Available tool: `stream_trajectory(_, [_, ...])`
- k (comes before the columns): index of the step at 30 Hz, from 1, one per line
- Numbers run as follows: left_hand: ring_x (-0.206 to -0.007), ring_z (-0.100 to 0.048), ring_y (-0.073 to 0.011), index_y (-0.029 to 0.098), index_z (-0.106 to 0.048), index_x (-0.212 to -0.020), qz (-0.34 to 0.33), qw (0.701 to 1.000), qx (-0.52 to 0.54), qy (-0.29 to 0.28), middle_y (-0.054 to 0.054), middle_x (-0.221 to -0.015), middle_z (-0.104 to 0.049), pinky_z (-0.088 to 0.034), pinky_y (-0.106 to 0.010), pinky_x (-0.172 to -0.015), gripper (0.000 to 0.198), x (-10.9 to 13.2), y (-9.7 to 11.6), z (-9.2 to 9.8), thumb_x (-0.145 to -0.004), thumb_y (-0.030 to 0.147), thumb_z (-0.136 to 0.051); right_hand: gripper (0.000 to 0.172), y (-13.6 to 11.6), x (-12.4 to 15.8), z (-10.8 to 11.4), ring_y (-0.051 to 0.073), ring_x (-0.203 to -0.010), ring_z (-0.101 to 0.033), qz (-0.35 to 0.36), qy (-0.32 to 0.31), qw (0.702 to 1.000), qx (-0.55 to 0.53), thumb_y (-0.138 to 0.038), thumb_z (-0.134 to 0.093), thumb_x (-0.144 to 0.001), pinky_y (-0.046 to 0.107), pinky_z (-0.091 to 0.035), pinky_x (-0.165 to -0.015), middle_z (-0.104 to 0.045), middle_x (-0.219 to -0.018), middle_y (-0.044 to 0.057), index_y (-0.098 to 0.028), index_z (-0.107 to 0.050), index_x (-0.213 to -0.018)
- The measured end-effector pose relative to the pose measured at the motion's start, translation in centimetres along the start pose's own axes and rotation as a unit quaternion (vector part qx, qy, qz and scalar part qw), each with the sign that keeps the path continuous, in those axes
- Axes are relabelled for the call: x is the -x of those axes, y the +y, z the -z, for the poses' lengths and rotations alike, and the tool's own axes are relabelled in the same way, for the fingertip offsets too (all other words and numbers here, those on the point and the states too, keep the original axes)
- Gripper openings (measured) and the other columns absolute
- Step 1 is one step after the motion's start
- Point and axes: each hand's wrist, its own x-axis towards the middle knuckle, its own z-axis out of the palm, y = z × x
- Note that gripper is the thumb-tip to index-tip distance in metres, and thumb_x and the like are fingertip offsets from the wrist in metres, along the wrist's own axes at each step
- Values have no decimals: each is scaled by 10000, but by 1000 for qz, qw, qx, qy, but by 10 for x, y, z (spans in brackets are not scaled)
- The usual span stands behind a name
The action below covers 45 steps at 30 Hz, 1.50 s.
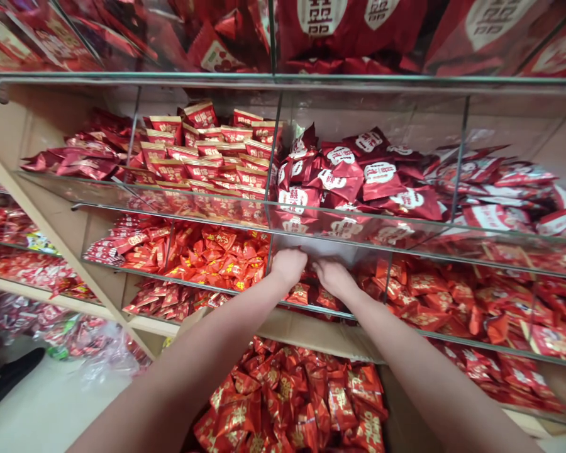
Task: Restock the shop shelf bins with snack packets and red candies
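Both my arms reach forward into a compartment of the lower glass shelf. My left hand (pixel 289 267) is at that compartment's left side, by the glass divider, with its fingers bent down out of sight. Close beside it, my right hand (pixel 332 277) points inward, and its fingertips are hidden too. Small red wrapped candy packets (pixel 298 294) lie just below the hands; whether either hand grips any cannot be made out. Under my forearms stands an open cardboard box (pixel 321 333) filled with shiny red packets with gold print (pixel 283 393).
A glass front edge (pixel 226 220) of the upper shelf runs just above my hands. Glass dividers separate orange-red packets (pixel 221 258) on the left from red packets (pixel 434 292) on the right. Plastic-bagged goods (pixel 89 346) and a black shoe (pixel 14 377) are at lower left.
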Motion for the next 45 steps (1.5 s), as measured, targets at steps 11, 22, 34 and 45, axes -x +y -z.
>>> stream_trajectory(11, [-1117,-457,-216,168,-417,-1180,-143,919,311,194,-117,-1186,-491,-405,-387,-933,434,40,1,-13,-760,70,-463,297,-35,8,8,114,-516,-530,-204,53,684,-698,-438,-641,-642,229,-405,-468,-605,-590,-19,-187,-566,-781])
stream_trajectory(22, [-536,-579,-63,114,-524,-826,126,634,762,35,4,-678,-596,-522,-257,-634,122,34,-3,-17,-732,130,-599,314,-38,14,5,88,-558,-536,-163,39,722,-671,-344,-747,-526,216,-410,-519,-632,-663,-6,-144,-620,-734])
stream_trajectory(34, [-553,-592,-84,140,-512,-786,145,607,781,-20,-2,-653,-613,-491,-242,-611,157,35,-6,-13,-729,242,-617,259,-31,16,9,79,-587,-541,-179,26,691,-700,-303,-758,-527,201,-406,-530,-644,-686,-14,-168,-632,-708])
stream_trajectory(45, [-550,-587,-74,142,-538,-792,138,601,787,-20,1,-664,-616,-488,-225,-598,148,36,-6,-13,-729,251,-615,292,-35,17,14,97,-559,-544,-180,39,683,-707,-376,-738,-547,225,-396,-534,-633,-619,-27,-184,-609,-725])
